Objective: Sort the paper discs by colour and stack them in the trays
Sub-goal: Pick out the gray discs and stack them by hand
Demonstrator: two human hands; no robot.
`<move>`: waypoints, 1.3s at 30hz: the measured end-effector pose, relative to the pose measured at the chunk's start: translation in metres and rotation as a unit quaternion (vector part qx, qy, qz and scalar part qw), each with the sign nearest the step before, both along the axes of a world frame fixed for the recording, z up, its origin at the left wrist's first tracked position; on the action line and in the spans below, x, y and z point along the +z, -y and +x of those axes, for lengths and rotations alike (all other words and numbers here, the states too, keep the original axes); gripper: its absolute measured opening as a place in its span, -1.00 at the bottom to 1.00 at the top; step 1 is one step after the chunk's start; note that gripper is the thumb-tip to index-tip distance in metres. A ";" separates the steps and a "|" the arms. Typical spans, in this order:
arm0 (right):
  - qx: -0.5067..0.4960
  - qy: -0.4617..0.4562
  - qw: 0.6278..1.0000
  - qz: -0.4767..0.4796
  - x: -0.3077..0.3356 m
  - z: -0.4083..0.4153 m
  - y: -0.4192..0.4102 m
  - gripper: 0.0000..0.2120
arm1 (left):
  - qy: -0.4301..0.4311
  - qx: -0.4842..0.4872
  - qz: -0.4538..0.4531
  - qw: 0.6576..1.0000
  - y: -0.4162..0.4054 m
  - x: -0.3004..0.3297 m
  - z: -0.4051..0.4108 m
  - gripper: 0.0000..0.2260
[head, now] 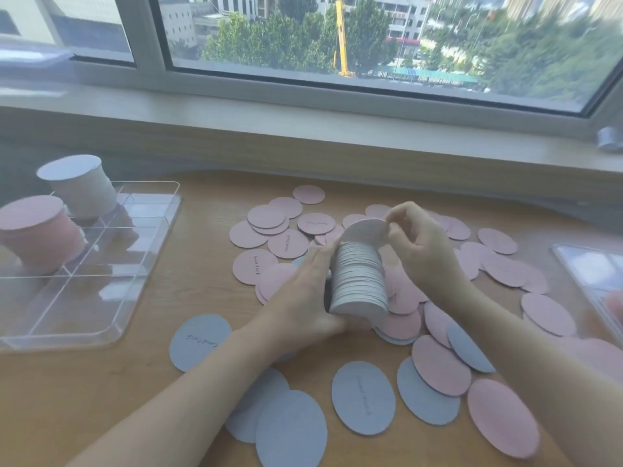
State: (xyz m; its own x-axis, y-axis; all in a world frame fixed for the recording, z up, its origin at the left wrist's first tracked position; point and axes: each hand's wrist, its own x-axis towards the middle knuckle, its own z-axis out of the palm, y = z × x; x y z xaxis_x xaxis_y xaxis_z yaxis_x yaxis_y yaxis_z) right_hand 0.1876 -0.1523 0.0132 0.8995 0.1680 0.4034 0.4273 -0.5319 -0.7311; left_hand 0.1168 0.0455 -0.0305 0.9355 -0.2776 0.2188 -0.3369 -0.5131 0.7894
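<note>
Wooden worktop (pixel 209 298) strewn with round paper discs — left hand (pixel 303 298) grips a grey stack (pixel 359 281), right hand (pixel 418 244) pinches one disc (pixel 365 232) above it.

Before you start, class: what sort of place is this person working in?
Probably an upper-floor office or study room: a light wooden desk stands against a large window overlooking treetops and buildings, and loose pink and blue round paper discs lie beside a clear plastic divided tray.
</note>
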 end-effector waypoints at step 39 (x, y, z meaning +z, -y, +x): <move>0.187 -0.060 0.968 -0.154 -0.022 -0.052 0.031 -0.08 | 0.030 -0.033 0.185 0.982 -0.021 0.022 0.002 -0.08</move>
